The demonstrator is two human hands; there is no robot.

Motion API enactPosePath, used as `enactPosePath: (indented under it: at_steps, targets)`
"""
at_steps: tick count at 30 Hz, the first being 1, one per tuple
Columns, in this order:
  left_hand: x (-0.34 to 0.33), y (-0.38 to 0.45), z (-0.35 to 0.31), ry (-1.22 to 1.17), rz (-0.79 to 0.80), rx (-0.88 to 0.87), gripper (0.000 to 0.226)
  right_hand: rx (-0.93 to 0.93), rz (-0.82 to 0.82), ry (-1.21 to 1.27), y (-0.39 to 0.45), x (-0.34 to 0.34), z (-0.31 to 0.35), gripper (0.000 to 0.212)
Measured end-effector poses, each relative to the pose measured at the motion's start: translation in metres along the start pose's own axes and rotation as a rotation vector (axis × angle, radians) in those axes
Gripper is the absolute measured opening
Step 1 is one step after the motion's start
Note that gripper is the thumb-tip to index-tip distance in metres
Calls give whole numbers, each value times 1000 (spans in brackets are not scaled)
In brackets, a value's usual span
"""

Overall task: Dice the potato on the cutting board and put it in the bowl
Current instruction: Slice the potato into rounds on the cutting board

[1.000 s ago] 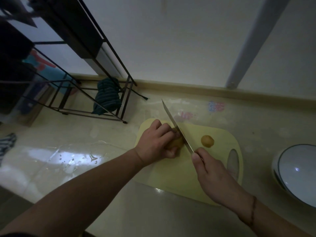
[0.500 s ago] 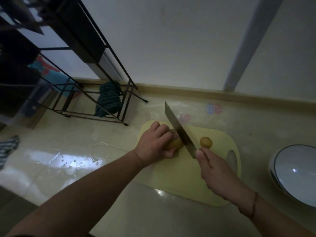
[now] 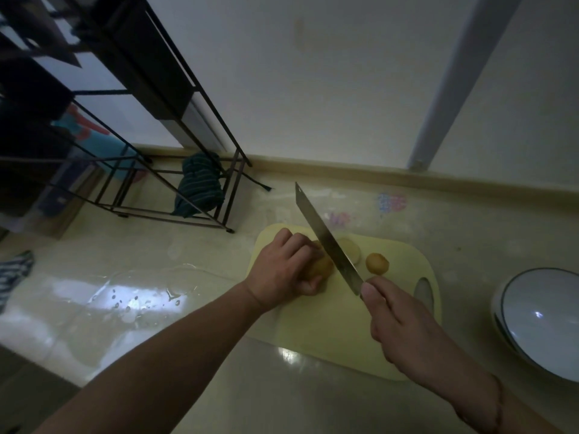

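The left hand (image 3: 283, 270) curled its fingers over the potato (image 3: 321, 266) on the cutting board (image 3: 329, 324); the right hand (image 3: 398, 321) gripped the knife (image 3: 329, 242) beside it. The bowl (image 3: 542, 321) sat well right.

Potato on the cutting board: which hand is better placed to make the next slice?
The right hand. It grips the knife, whose blade lies against the potato, while the left hand holds that potato on the cutting board.
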State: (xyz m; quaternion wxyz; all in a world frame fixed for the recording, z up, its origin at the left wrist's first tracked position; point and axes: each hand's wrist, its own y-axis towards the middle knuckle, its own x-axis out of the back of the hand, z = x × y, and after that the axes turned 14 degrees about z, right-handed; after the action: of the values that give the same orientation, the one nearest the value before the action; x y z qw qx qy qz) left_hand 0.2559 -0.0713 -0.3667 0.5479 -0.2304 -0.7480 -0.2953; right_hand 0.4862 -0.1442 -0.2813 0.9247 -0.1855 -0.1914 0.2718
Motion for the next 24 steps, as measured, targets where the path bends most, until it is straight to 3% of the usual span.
enactPosePath:
  at_steps: [9,24]
  targets:
    - [-4,0,0,-15,-27,17,40,4,-17,-179,-15,-9,10,32]
    - [-7,1,0,-14,-19,4,38,16,-15,-146,-6,-12,15,31]
